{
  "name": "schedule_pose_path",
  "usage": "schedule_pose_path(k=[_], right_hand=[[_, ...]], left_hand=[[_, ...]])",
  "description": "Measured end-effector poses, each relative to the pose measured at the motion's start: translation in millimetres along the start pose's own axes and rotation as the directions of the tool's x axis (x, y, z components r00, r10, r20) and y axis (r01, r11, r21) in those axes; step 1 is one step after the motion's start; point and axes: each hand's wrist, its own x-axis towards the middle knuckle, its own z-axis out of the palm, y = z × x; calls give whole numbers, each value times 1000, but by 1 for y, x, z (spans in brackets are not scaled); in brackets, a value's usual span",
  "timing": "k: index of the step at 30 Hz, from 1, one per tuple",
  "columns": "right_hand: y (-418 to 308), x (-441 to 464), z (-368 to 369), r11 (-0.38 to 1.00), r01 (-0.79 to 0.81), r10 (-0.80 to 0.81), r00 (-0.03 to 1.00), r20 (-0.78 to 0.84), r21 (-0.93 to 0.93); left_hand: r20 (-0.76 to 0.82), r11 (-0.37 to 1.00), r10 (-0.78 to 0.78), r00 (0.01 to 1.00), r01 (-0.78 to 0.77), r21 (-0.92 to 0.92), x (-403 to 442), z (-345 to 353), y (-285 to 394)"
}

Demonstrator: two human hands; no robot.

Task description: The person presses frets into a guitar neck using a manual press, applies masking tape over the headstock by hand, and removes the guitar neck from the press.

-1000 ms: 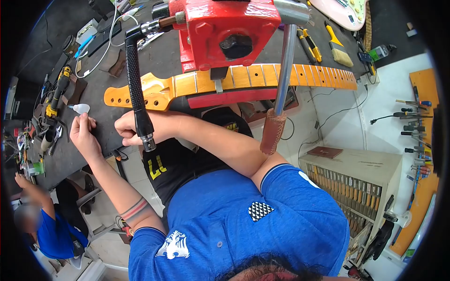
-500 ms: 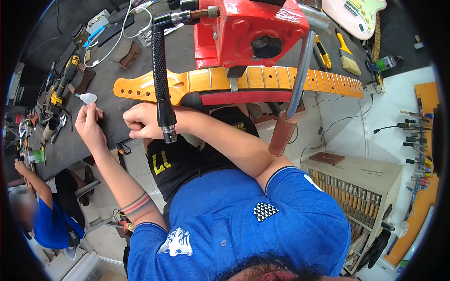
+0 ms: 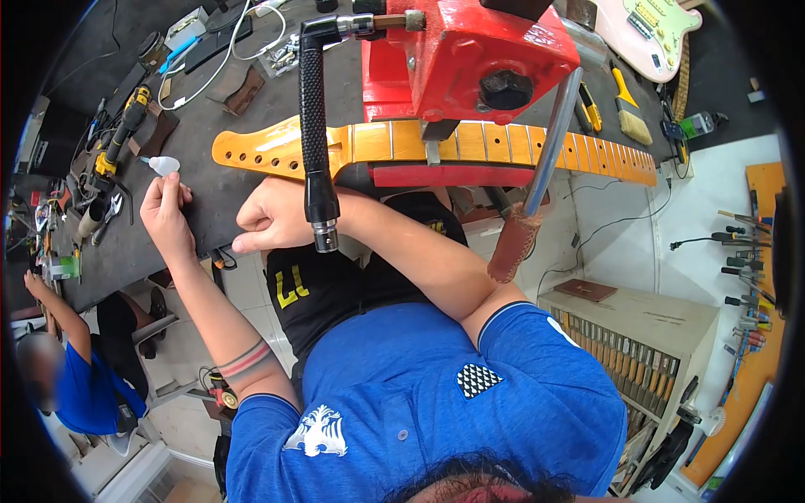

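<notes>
Fingers of the left hand (image 3: 170, 216) pinched narrow at a small white plastic bottle with a thin tip (image 3: 165, 166), left of the glossy amber wooden guitar neck (image 3: 377, 142), right hand (image 3: 275, 214) curled closed just at the neck's near side.

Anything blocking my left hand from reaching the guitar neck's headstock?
Nothing visible stands between your left hand and the tip of the headstock. Farther along, the black knurled handle crosses it in this view.

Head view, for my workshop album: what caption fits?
Amber wooden guitar neck beside a red metal vise at a cluttered black workbench.
</notes>
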Motion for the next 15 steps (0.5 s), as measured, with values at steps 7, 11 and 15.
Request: schedule_pose_path(k=[7,11,15], right_hand=[[-3,0,0,997,-42,43,999,-13,72],[3,1,4,982,-80,85,996,-18,172],[3,1,1,980,-64,65,998,1,189]], left_hand=[[5,1000,-3,1000,3,-9,-2,6,7],[61,999,0,998,-3,41,-2,4,4],[47,969,-9,999,-3,247,-5,7,7]])
